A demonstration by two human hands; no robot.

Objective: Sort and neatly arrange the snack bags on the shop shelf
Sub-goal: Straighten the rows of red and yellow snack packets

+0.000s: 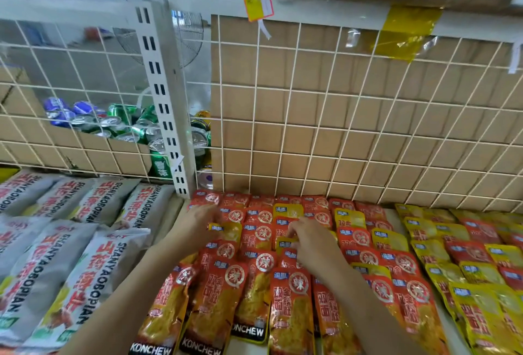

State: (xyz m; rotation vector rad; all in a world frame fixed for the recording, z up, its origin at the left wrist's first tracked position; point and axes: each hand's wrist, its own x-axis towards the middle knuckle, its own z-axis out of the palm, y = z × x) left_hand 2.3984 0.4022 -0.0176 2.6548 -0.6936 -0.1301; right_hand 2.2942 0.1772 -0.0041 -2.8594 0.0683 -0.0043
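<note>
Red snack bags [256,278] lie in overlapping rows on the shelf, with yellow bags [478,292] mostly in rows at the right and a few mixed among the red. My left hand [202,220] rests at the far left of the red rows, fingers closed on a yellow bag [226,229]. My right hand [308,237] reaches into the middle of the red rows and pinches the top of another yellow bag [284,241]. Both hands are blurred.
Grey bags with red lettering [85,275] fill the shelf section at the left. A white wire grid [311,117] backs the shelf, with a cardboard sheet [368,105] behind it. Drink cans [124,125] lie in a box behind the grid, beside a slotted white upright [161,100].
</note>
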